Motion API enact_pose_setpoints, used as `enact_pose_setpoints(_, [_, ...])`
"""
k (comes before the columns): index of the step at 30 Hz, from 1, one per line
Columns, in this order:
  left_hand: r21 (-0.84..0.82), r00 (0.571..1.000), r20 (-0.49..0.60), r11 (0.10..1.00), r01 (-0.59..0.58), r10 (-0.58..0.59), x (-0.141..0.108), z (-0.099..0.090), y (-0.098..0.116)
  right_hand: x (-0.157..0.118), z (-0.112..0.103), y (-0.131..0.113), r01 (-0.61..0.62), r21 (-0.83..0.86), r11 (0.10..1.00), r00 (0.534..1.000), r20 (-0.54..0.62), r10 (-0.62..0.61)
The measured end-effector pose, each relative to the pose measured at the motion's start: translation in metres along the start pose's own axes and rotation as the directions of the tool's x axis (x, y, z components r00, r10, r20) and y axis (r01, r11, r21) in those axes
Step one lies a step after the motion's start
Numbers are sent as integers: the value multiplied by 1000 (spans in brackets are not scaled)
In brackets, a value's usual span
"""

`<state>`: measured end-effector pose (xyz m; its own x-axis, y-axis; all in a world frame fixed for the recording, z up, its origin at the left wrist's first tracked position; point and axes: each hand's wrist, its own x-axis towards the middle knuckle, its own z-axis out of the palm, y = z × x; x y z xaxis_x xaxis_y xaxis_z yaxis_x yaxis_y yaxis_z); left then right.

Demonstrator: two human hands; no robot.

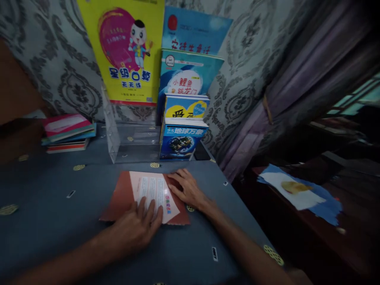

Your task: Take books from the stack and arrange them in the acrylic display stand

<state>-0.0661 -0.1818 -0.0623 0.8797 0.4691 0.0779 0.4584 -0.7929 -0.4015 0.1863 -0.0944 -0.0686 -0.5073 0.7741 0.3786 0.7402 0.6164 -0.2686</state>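
A reddish-brown booklet or folder [118,202] lies on the blue-grey tablecloth, with a pale pink printed sheet [154,190] at an angle on its face. My left hand [139,221] rests on the near part of the booklet, fingers stretched over the sheet's lower edge. At the booklet's far right corner, my right hand [185,188] touches it with the fingers extended and a little bent. Neither hand is wrapped around anything. Parts of the booklet's near edge are covered by my left hand.
Behind the booklet stands a clear acrylic rack [135,152] holding a yellow workbook [127,51] and several blue books [182,140]. A stack of books [69,132] lies at the left. A dark flat object [202,152] sits beside the rack. Purple curtain [261,91] hangs right.
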Motion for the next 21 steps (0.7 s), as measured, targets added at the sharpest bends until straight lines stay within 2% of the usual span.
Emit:
enact_pose_setpoints(5, [7,998,-18,999,-54,54,3,-14,-6,0,-5,1,-11,57,998,999,-42,14])
enact_pose_setpoints(11, [-3,998,-62,1000,-16,16,2,-10,-6,1,-17,-4,-91,137,986,996,3,91])
enact_pose_setpoints(17, [-104,992,-122,994,33,-46,0,-2,-6,-1,-16,-4,-195,230,953,981,47,189])
enact_pose_setpoints(21, [-171,994,-104,985,14,-32,0,-9,-14,-4,-17,0,-276,299,913,961,119,251])
